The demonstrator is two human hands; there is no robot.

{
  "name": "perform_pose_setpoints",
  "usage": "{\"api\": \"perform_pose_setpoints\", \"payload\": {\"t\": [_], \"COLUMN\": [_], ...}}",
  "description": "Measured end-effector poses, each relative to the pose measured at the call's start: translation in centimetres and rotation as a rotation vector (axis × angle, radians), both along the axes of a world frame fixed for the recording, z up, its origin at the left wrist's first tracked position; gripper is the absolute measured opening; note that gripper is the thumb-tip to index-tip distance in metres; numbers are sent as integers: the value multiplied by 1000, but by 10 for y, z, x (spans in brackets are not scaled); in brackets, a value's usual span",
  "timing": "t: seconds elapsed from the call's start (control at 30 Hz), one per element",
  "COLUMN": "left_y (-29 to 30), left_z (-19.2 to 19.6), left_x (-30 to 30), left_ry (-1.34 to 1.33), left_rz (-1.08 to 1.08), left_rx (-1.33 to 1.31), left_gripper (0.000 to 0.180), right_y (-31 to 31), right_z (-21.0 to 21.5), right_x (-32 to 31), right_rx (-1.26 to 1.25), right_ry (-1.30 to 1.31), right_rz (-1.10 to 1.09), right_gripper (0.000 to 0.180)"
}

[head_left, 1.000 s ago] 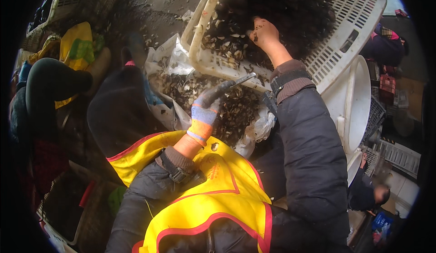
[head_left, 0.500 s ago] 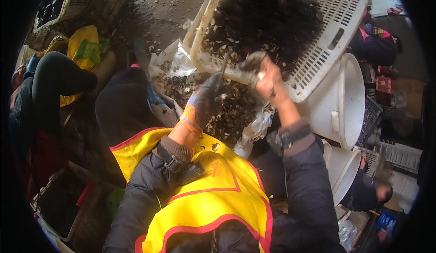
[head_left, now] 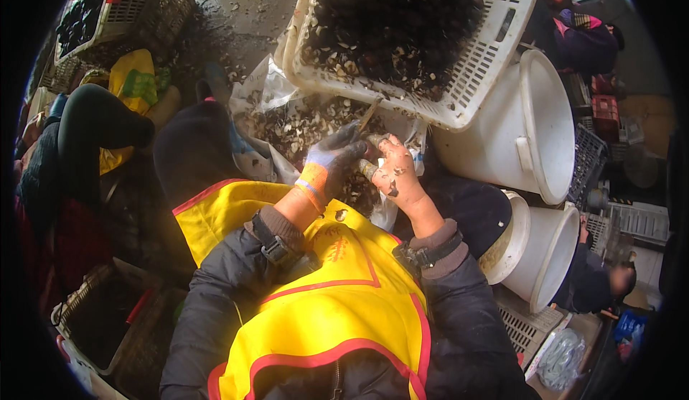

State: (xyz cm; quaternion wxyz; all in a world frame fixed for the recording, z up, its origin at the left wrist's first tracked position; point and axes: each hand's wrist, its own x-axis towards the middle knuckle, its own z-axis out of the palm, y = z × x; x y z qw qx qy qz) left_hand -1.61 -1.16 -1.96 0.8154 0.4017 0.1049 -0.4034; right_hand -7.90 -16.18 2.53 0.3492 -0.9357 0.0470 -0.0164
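My left hand, in a dark-palmed glove with an orange cuff, is closed around a thin knife-like tool whose narrow end points up and away. Right beside it, my bare right hand has its fingers curled in toward the left fingertips. Bits of shell and dirt stick to its skin, and its fingertips look covered. What it pinches is hidden between the hands. Below them lies a heap of broken shells in a white plastic sack. Just beyond, a white slotted crate holds many dark shellfish.
White buckets stand to the right of the crate. Another crate of dark shellfish is at the far left. A neighbour's bent leg is at left, a dark bin at lower left. Two people are at the right edge.
My right hand has come back from the crate's near edge to meet the left hand. The left hand's tool now tilts to the right. The view has shifted slightly.
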Motion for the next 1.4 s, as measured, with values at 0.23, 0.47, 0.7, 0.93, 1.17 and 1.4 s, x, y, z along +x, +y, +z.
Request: {"api": "perform_pose_setpoints", "payload": {"t": [0.23, 0.47, 0.7, 0.93, 1.17, 1.4], "left_y": [10, 9, 4, -1, 9, 7], "left_z": [-19, -21, -18, -37, -10, -17], "left_x": [25, 22, 16, 4, 25, 17], "left_ry": [-139, -431, -1299, -417, -709, -1344], "left_rz": [51, -103, -33, -100, -109, 11], "left_rx": [171, 79, 338, -68, 417, 425], "left_gripper": [31, 28, 26, 29, 30, 36], "right_y": [-11, -22, -19, -23, -15, -15], "right_z": [21, 45, 46, 39, 53, 57], "right_x": [-8, -18, -20, -23, -25, -22], "right_rx": [402, 806, 723, 593, 1005, 650], "right_ry": [-7, 59, 144, 167, 169, 68], "right_rz": [-226, -200, -180, -195, -169, -144], "right_gripper": [35, 24, 29, 26, 28, 33]}}
